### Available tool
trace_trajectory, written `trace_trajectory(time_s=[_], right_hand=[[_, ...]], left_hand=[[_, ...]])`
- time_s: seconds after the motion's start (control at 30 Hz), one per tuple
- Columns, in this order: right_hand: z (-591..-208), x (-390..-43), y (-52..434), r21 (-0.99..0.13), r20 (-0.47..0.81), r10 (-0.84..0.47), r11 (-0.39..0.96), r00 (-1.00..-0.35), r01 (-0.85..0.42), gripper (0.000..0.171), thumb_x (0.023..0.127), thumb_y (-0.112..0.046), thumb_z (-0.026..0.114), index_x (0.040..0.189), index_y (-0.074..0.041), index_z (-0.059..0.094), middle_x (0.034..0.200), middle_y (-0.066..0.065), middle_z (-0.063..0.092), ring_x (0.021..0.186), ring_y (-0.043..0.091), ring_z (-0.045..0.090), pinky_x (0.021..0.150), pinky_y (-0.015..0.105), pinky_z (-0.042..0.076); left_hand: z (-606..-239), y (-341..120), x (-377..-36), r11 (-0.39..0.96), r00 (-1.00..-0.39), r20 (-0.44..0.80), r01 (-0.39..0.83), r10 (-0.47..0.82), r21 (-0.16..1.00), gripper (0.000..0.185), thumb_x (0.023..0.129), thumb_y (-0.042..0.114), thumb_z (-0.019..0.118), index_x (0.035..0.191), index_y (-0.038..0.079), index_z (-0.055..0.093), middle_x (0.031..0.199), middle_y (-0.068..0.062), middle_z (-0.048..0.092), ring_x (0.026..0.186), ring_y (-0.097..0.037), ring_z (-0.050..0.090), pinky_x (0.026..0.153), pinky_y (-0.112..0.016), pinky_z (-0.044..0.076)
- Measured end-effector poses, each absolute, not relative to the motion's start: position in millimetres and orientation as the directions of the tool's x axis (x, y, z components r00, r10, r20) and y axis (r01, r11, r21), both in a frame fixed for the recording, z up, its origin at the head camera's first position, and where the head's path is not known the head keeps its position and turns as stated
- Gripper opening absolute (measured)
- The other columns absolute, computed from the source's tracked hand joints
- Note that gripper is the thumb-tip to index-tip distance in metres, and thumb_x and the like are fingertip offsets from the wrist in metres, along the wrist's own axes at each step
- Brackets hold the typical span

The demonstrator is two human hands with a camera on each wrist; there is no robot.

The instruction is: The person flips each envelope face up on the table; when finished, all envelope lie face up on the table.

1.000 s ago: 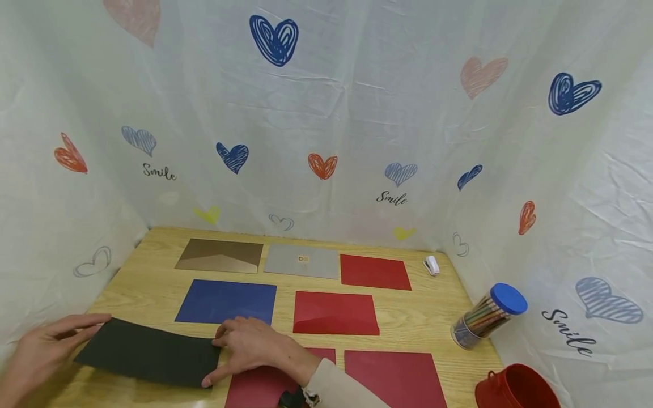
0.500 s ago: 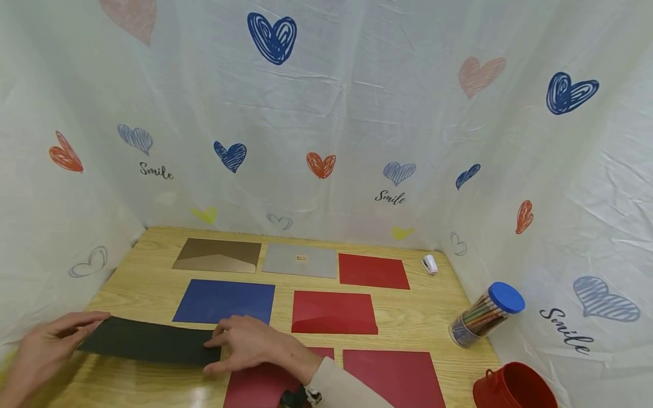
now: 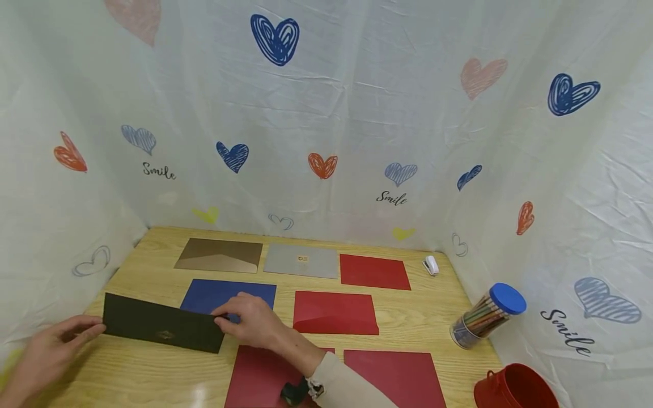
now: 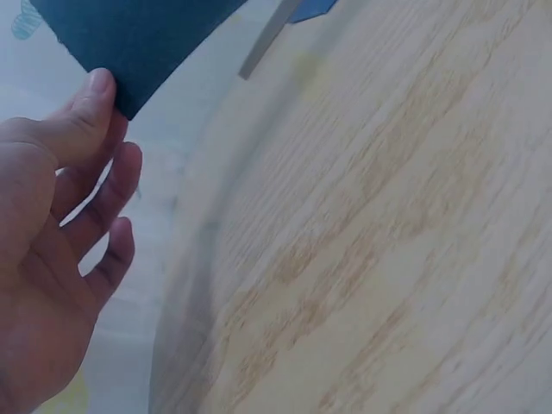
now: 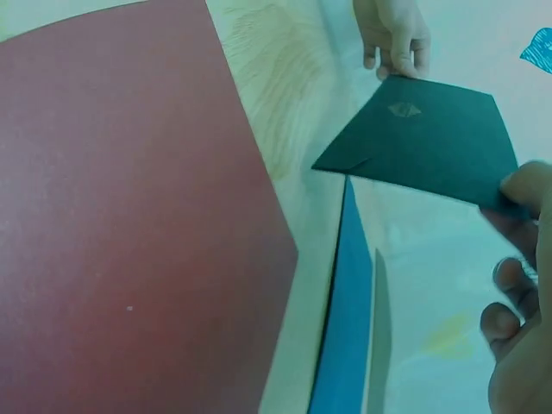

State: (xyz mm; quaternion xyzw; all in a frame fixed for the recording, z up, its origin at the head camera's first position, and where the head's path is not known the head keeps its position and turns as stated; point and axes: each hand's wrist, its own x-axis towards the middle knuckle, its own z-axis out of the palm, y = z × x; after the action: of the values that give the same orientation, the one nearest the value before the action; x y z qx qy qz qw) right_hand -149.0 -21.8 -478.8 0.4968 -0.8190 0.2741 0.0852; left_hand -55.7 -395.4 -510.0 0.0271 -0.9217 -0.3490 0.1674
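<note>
A dark green envelope (image 3: 160,324) with a small gold emblem is held up off the wooden table, its face tilted toward me. My left hand (image 3: 53,354) pinches its lower left corner between thumb and fingers. At the upper right corner, my right hand (image 3: 257,320) grips it the same way. In the left wrist view, the thumb of my left hand (image 4: 60,198) lies on the envelope's corner (image 4: 147,43). The right wrist view has both hands at opposite corners of the envelope (image 5: 423,138). Behind it lies a blue envelope (image 3: 229,292), partly covered by my right hand.
Bronze (image 3: 219,255), grey (image 3: 285,266) and red (image 3: 374,272) envelopes form the back row. Another red envelope (image 3: 334,313) lies mid-table, with crimson ones (image 3: 393,374) in front. A white stapler (image 3: 431,265), a pencil jar (image 3: 484,320) and a red bucket (image 3: 515,388) stand at right.
The dark green envelope has tipped from nearly flat to steeply raised, and its emblem has come into view. My right hand has risen with its corner; the left grip is now at the lower corner.
</note>
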Motion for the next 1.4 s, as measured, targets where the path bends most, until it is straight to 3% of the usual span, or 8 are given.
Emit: trace_trajectory(time_s=[0.1, 0.33, 0.47, 0.57, 0.77, 0.9, 1.1, 1.4], right_hand=[[-483.5, -150.4, -22.1, -0.402, 0.352, -0.755, 0.412, -0.553, -0.818, 0.020, 0.101, -0.027, 0.063, 0.115, -0.021, 0.077, 0.102, -0.012, 0.074, 0.086, 0.000, 0.059, 0.068, 0.003, 0.035], [-491.6, -155.6, -23.4, -0.466, 0.256, -0.729, 0.483, -0.635, -0.741, 0.019, 0.100, -0.028, 0.066, 0.113, -0.023, 0.078, 0.097, -0.015, 0.073, 0.084, 0.002, 0.059, 0.065, 0.005, 0.035], [-493.5, -156.4, -24.6, -0.484, 0.206, -0.741, 0.490, -0.639, -0.725, 0.020, 0.100, -0.029, 0.065, 0.114, -0.024, 0.078, 0.097, -0.018, 0.073, 0.084, -0.005, 0.057, 0.070, 0.006, 0.037], [-494.4, -155.1, -25.9, -0.475, 0.179, -0.758, 0.492, -0.627, -0.730, 0.020, 0.100, -0.030, 0.064, 0.114, -0.025, 0.078, 0.099, -0.019, 0.073, 0.082, -0.010, 0.053, 0.074, 0.007, 0.036], [-495.5, -151.9, -31.3, -0.398, 0.165, -0.776, 0.513, -0.609, -0.761, 0.019, 0.100, -0.033, 0.065, 0.113, -0.028, 0.078, 0.097, -0.019, 0.073, 0.073, -0.011, 0.045, 0.067, 0.006, 0.032], [-496.6, -150.8, -34.0, -0.386, 0.157, -0.769, 0.530, -0.620, -0.755, 0.019, 0.099, -0.035, 0.066, 0.112, -0.029, 0.078, 0.094, -0.020, 0.073, 0.070, -0.013, 0.044, 0.064, 0.005, 0.032], [-500.3, -150.9, -34.1, -0.505, 0.111, -0.743, 0.530, -0.660, -0.681, 0.020, 0.099, -0.033, 0.065, 0.114, -0.027, 0.077, 0.094, -0.019, 0.073, 0.066, -0.017, 0.049, 0.057, 0.006, 0.039], [-499.3, -153.2, -33.2, -0.518, 0.054, -0.788, 0.503, -0.613, -0.692, 0.026, 0.098, -0.032, 0.068, 0.123, -0.027, 0.073, 0.098, -0.020, 0.068, 0.081, -0.014, 0.053, 0.064, 0.006, 0.040]], left_hand=[[-510.5, -394.7, -55.5, 0.760, -0.968, 0.210, 0.033, -0.137, 0.650, 0.028, 0.099, 0.018, 0.066, 0.109, -0.007, 0.069, 0.082, 0.025, 0.065, 0.071, 0.013, 0.053, 0.058, -0.015, 0.044], [-502.7, -392.7, -62.0, 0.757, -0.997, 0.003, -0.055, -0.074, 0.651, 0.051, 0.100, 0.030, 0.064, 0.127, -0.013, 0.059, 0.100, -0.014, 0.073, 0.075, 0.014, 0.053, 0.061, -0.022, 0.048], [-499.4, -392.2, -64.7, 0.759, -0.998, 0.034, -0.011, -0.044, 0.650, 0.052, 0.100, 0.028, 0.065, 0.132, -0.012, 0.056, 0.100, -0.012, 0.072, 0.075, 0.013, 0.054, 0.061, -0.022, 0.048], [-499.1, -390.2, -66.4, 0.747, -0.995, 0.091, 0.036, -0.033, 0.664, 0.052, 0.099, 0.023, 0.067, 0.137, -0.009, 0.053, 0.094, 0.001, 0.071, 0.075, 0.010, 0.056, 0.059, -0.022, 0.046], [-501.4, -386.7, -66.6, 0.718, -0.988, 0.154, 0.107, 0.001, 0.687, 0.059, 0.097, 0.016, 0.069, 0.151, 0.008, 0.046, 0.088, 0.014, 0.067, 0.075, 0.005, 0.058, 0.056, -0.024, 0.037], [-501.1, -385.1, -65.7, 0.751, -0.991, 0.129, 0.073, -0.017, 0.656, 0.049, 0.097, 0.022, 0.069, 0.142, 0.006, 0.055, 0.092, 0.007, 0.064, 0.073, 0.006, 0.055, 0.058, -0.025, 0.045], [-498.4, -385.0, -65.0, 0.773, -0.996, 0.075, 0.008, -0.051, 0.635, 0.045, 0.099, 0.028, 0.067, 0.134, 0.000, 0.060, 0.097, -0.011, 0.071, 0.071, 0.007, 0.056, 0.057, -0.026, 0.045], [-501.1, -389.2, -65.8, 0.792, -0.993, 0.055, -0.050, -0.106, 0.609, 0.047, 0.100, 0.036, 0.065, 0.126, -0.003, 0.065, 0.094, -0.011, 0.074, 0.069, 0.010, 0.055, 0.056, -0.024, 0.046]])
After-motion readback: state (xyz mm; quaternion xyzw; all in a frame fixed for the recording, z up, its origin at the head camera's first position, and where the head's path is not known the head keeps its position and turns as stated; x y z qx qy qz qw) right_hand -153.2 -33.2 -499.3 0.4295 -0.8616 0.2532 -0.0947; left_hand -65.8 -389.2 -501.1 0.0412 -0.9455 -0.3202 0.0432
